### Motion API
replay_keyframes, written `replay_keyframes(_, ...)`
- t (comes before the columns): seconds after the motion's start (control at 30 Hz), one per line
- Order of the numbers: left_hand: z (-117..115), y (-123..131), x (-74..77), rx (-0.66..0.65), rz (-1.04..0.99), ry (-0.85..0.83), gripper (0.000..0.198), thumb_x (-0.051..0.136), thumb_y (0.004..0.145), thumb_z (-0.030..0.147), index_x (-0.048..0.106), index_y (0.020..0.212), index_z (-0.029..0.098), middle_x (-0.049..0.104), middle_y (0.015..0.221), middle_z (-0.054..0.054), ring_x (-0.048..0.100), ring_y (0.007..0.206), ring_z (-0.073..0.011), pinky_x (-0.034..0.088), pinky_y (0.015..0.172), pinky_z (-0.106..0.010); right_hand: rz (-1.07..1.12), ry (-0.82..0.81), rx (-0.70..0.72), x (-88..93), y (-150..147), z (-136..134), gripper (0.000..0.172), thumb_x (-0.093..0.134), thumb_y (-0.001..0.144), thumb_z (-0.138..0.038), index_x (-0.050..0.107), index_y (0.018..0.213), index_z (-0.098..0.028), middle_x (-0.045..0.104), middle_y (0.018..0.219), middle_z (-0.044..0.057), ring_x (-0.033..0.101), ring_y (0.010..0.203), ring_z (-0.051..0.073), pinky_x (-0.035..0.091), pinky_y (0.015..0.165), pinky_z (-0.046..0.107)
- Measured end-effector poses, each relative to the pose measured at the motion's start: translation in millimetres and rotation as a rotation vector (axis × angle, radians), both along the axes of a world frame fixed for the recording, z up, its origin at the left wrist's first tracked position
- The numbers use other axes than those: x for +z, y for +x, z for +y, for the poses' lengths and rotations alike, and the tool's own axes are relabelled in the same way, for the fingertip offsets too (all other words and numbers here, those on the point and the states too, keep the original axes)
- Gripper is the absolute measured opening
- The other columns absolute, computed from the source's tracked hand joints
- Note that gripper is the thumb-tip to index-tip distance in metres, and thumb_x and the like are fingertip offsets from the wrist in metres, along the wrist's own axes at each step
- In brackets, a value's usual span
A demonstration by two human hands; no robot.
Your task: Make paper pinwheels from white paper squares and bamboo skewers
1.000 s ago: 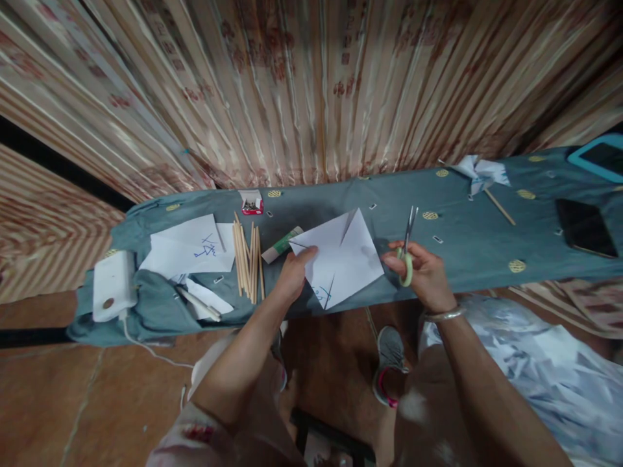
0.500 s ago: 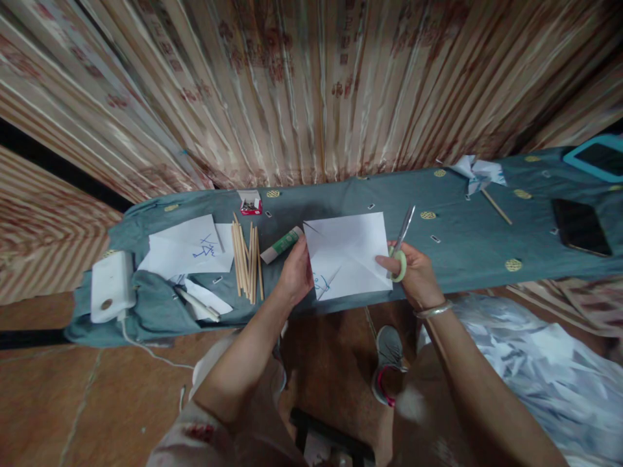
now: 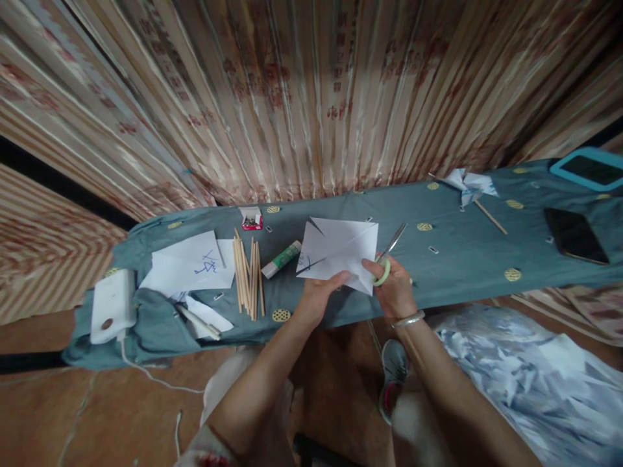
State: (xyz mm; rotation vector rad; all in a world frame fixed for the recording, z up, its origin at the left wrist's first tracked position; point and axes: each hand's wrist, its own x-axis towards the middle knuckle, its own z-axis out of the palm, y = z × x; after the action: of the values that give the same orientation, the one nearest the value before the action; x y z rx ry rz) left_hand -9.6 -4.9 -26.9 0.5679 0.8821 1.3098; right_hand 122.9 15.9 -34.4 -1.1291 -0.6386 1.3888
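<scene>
A square sheet of white paper is held above the cloth, with slits running inward from its left corners and blue pen marks at its lower left. My left hand pinches its lower edge, thumb on top and fingers hidden beneath. With my right hand I grip scissors by their pale green handles, blades pointing up and away to the right; the thumb also presses on the paper's right side. A green and white glue stick lies just left of the sheet.
Left on the cloth-covered table are wooden sticks, a small red box, marked papers and a white device. Rightward lie a paper pinwheel, a phone and a blue-framed tablet. A scrap-filled plastic bag stands below.
My left hand has moved from the paper's left edge to its lower edge. The sheet has turned slightly and shifted left, and my right hand with the scissors has come lower and leftward.
</scene>
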Motion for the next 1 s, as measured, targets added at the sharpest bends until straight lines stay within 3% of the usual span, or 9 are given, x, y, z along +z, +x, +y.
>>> replay_keyframes(0.17,4,-1,-5.6,0.204,0.144,-0.017,0.052,0.078,0.057,0.011,0.064,0.106,0.019,0.072,0.104,-0.006,0.065,0.100,-0.0236,0.044,0.101,-0.040,-0.005,0.006,0.034,-0.7,-11,-2,0.042,0.086,0.050,-0.036,0.062,0.082,-0.021,0.067,0.073,-0.003,0.058,0.062,0.013,0.049,0.065,0.029)
replay_keyframes(0.3,8,-14,-7.7,0.202,0.390,0.035,0.046,0.072,0.062,0.013,0.064,0.107,0.017,0.072,0.102,-0.006,0.064,0.101,-0.0239,0.044,0.101,-0.041,-0.107,0.022,0.086,1.5,-10,-5,0.043,0.085,0.053,-0.041,0.063,0.082,-0.019,0.064,0.070,-0.004,0.054,0.059,0.010,0.045,0.059,0.025)
replay_keyframes(0.43,16,-31,-10.7,0.204,0.566,0.112,0.034,0.067,0.066,0.018,0.066,0.100,0.017,0.072,0.098,-0.006,0.065,0.099,-0.0245,0.043,0.101,-0.041,-0.258,0.056,0.282,6.5,-4,-18,0.042,0.077,0.064,-0.051,0.064,0.086,-0.018,0.063,0.067,-0.001,0.055,0.060,0.011,0.041,0.053,0.023)
replay_keyframes(0.57,23,-43,-14.3,0.293,0.585,0.149,0.040,0.068,0.065,0.019,0.064,0.106,0.020,0.071,0.102,-0.005,0.063,0.102,-0.0242,0.041,0.104,-0.040,-0.343,-0.017,0.564,9.9,7,-31,0.051,0.071,0.068,-0.059,0.064,0.095,-0.016,0.068,0.075,0.004,0.058,0.061,0.012,0.040,0.048,0.021)
replay_keyframes(0.7,26,-48,-17.2,0.346,0.557,0.152,0.051,0.070,0.063,0.021,0.060,0.113,0.020,0.068,0.112,-0.006,0.061,0.107,-0.0241,0.042,0.102,-0.039,-0.357,-0.091,0.829,10.1,19,-38,0.053,0.068,0.071,-0.060,0.065,0.094,-0.012,0.065,0.068,0.004,0.057,0.056,0.011,0.038,0.044,0.021)
replay_keyframes(0.8,28,-49,-19.1,0.336,0.531,0.156,0.054,0.070,0.063,0.022,0.058,0.116,0.019,0.067,0.115,-0.008,0.061,0.107,-0.0236,0.043,0.101,-0.039,-0.326,-0.122,0.895,9.2,23,-40,0.052,0.069,0.071,-0.058,0.064,0.092,-0.011,0.063,0.065,0.003,0.057,0.054,0.011,0.038,0.044,0.021)
replay_keyframes(1.0,29,-45,-22.0,0.342,0.504,0.172,0.057,0.069,0.062,0.019,0.057,0.118,0.018,0.069,0.112,-0.008,0.063,0.104,-0.0227,0.044,0.100,-0.037,-0.292,-0.134,0.888,11.8,22,-39,0.053,0.074,0.066,-0.058,0.064,0.090,-0.012,0.061,0.061,0.001,0.054,0.051,0.009,0.039,0.044,0.022)
